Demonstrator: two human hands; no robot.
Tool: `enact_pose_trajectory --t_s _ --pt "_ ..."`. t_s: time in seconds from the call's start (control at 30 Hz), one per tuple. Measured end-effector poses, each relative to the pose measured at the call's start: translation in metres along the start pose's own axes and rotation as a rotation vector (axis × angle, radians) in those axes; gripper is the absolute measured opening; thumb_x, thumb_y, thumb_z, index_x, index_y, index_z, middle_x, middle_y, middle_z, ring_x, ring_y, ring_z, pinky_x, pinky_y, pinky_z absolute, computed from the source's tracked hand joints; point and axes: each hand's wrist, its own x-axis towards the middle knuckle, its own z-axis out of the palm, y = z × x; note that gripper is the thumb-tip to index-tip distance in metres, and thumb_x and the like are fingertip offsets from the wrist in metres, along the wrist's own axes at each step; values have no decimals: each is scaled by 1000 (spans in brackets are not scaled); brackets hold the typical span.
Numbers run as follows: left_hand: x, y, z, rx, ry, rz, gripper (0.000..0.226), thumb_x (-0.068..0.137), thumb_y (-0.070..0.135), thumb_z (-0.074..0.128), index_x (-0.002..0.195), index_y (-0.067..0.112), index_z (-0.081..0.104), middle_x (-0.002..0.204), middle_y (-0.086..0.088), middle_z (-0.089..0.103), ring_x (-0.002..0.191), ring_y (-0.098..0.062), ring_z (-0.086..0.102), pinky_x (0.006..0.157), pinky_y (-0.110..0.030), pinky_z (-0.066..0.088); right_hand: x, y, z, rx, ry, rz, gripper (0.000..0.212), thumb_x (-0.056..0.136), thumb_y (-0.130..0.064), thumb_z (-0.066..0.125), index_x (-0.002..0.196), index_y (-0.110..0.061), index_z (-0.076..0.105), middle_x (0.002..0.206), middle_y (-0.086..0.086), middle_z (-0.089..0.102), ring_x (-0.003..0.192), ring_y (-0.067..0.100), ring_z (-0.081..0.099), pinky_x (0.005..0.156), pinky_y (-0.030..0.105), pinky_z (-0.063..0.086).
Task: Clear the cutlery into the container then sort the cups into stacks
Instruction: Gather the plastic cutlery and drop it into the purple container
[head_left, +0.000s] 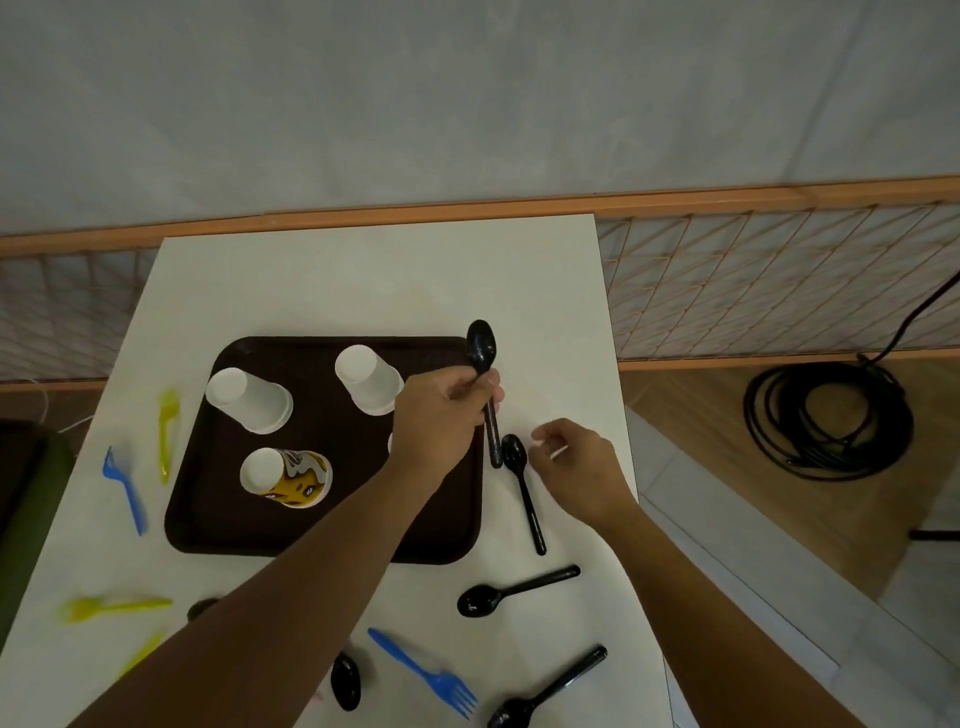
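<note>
Blue fork (423, 672) and spoons (514, 590) at bottom of frame uncleared — left hand (441, 415) grips black spoon (483, 345), right hand (576, 462) relaxed, empty; cups (369, 382) unstacked — early.

Left hand (441, 415) fisted round black spoon (482, 343) — forearm extended; right hand (576, 462) hovers, fingers loosely curled.

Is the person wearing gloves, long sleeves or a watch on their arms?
No. The left hand and the right hand are bare: no gloves, and I see no rings. The left forearm and the right forearm are bare too. No sleeves, watch or bracelets show, right down to the bottom edge of the picture.
</note>
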Motion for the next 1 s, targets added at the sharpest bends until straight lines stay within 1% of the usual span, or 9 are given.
enact_pose_trajectory --t_s 0.17,0.37,0.47,0.57,0.67,0.77,0.83,0.9,1.0 --pt "-26 1 1 -121 -12 -84 18 102 20 61 98 7 73 82 -7 76 77 -18 75 81 -38 63 -3 20 32 -491 -67 52 32 96 -37 63 113 -10 59 102 3 57 85 17 52 73 27 43" --pt "-55 1 -4 -162 -24 -129 20 106 25 52 104 10 66 68 0 62 67 -19 65 76 -42 63 -8 22 49 -594 -43 29 17 102 -24 53 111 -12 61 99 3 61 76 16 50 66 28 41" --pt "-69 1 -8 -138 5 -126 19 107 28 49 104 18 65 69 -4 52 63 -16 53 63 -30 57 -5 21 41 -391 6 107 14 99 -25 61 104 -13 64 87 -2 58 72 16 56 61 25 42" --pt "-79 -4 -10 -184 32 -190 23 106 29 50 107 10 63 67 -2 45 57 -10 44 55 -26 44 -13 11 29 -23 116 87 13 94 -27 72 99 -15 70 83 -6 66 72 13 63 62 18 46" --pt "-87 -10 -9 -175 37 -279 34 104 34 54 108 1 62 67 -2 43 55 -9 42 57 -28 41 -38 -8 23 200 148 -7 10 91 -30 75 96 -22 73 81 -8 70 71 16 68 68 31 59" --pt "-97 -14 -7 -152 -16 -297 41 102 43 56 93 3 60 67 -5 43 53 -13 41 56 -31 38 -69 -23 27 308 93 -98 3 91 -25 76 93 -23 74 78 -5 73 66 18 69 66 35 60" --pt "-104 -19 -8 -139 -46 -271 34 101 43 57 86 13 63 61 3 48 55 -11 45 61 -32 39 -89 -30 36 340 62 -153 1 92 -19 74 93 -19 75 79 -5 75 65 15 69 64 32 59" --pt "-112 -26 -12 -94 -40 -234 27 102 37 59 93 14 70 57 15 56 57 -2 53 67 -27 42 -105 -34 46 366 51 -189 4 93 -15 72 94 -16 76 81 -6 76 69 15 71 66 30 59" --pt "-127 -35 -24 -89 -30 -206 22 102 31 59 101 17 76 66 15 66 58 4 59 62 -19 43 -124 -34 59 343 39 -204 6 94 -16 71 97 -18 76 84 -9 76 74 16 73 70 34 60"
